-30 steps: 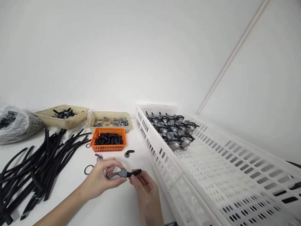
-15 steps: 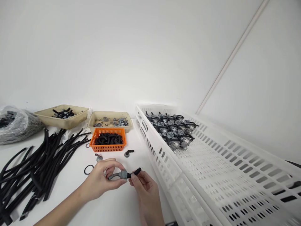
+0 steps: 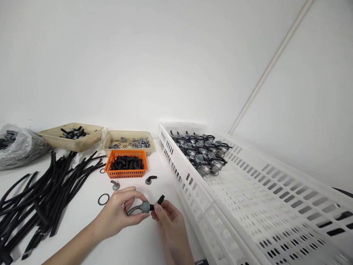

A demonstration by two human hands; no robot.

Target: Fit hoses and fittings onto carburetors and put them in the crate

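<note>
Between thumb and fingers, my left hand [image 3: 121, 209] grips a grey fitting [image 3: 145, 207] with a thin bent pipe pointing left. My right hand [image 3: 169, 217] pinches a short black rubber hose [image 3: 160, 200], which meets the fitting's right side. The two parts are joined or pressed end to end; fingertips partly hide the joint. Just beyond my hands, a loose grey elbow fitting [image 3: 116, 185] and another fitting with a black hose on it [image 3: 149, 181] lie on the white table. A black O-ring [image 3: 103, 199] lies left of my left hand.
An orange basket [image 3: 125, 175] holds short black hoses. Behind it are two beige trays [image 3: 128, 132] [image 3: 79, 145] of small parts. Long black tubes [image 3: 60, 195] and a plastic bag [image 3: 24, 151] lie left. A white crate [image 3: 190, 184] with finished-looking assemblies [image 3: 200, 158] stands right.
The black hose's free end tilts slightly more upward and has shifted a little left. Both hands keep their grip, and the surroundings look the same apart from a slight camera shift.
</note>
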